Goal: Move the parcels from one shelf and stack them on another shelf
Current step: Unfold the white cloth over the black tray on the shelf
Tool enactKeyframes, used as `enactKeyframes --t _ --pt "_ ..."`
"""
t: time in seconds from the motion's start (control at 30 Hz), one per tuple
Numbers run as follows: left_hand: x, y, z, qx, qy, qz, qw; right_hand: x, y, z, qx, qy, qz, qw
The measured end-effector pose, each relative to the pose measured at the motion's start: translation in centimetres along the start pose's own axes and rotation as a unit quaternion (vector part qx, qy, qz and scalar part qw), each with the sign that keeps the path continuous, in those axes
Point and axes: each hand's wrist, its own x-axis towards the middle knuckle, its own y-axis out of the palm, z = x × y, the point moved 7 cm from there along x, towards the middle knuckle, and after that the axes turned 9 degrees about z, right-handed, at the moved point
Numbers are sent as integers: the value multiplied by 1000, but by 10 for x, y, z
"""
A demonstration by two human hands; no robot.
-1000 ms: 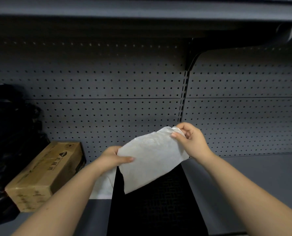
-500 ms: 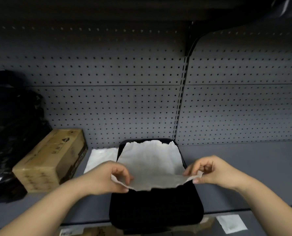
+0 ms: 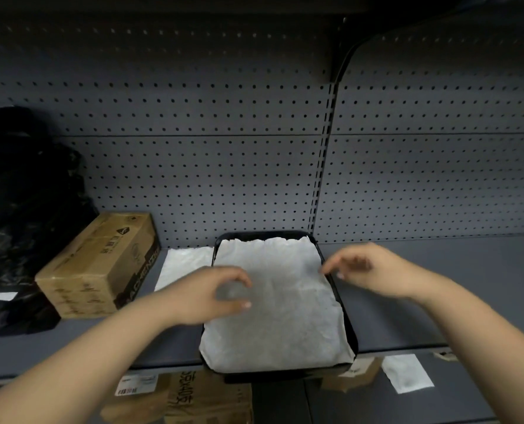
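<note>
**Inspector A:** Nearest the camera, what is on the lower shelf (image 3: 377, 402)?

**Inspector B:** Cardboard boxes (image 3: 205, 399) below the shelf edge, one with a barcode label (image 3: 135, 385), and a white slip (image 3: 406, 373) to the right.

**Inspector A:** The hands?

**Inspector B:** Left hand (image 3: 207, 293) hovers over the left part of the white parcel (image 3: 279, 316), fingers curled but spread, gripping nothing. Right hand (image 3: 367, 270) is at the parcel's right edge, fingers loosely apart, likewise holding nothing. It is blurred, so whether the fingertips touch the parcel cannot be determined.

**Inspector A:** Location of the parcel?

**Inspector B:** It lies flat on a black parcel (image 3: 351, 341), covering nearly all of it. The black one sits on the grey shelf (image 3: 438, 286), its front end overhanging the shelf edge.

**Inspector A:** Further back?

**Inspector B:** A second white parcel (image 3: 184, 264) lies flat just left of the black one. Left again, a brown carton (image 3: 101, 264) set at an angle, then black bags (image 3: 25, 209) piled at the far left. A perforated back panel (image 3: 224, 163) stands behind all.
</note>
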Motion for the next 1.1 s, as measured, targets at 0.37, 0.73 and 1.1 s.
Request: enactKeyframes --t 0.37,0.73,1.1 --pt "61 27 13 144 -119 107 977 85 63 -26 -213 183 213 936" --pt "68 39 43 144 -180 124 965 83 69 -37 -262 210 257 906" --pt "22 -58 25 179 -153 -109 966 94 16 9 -79 68 74 992"
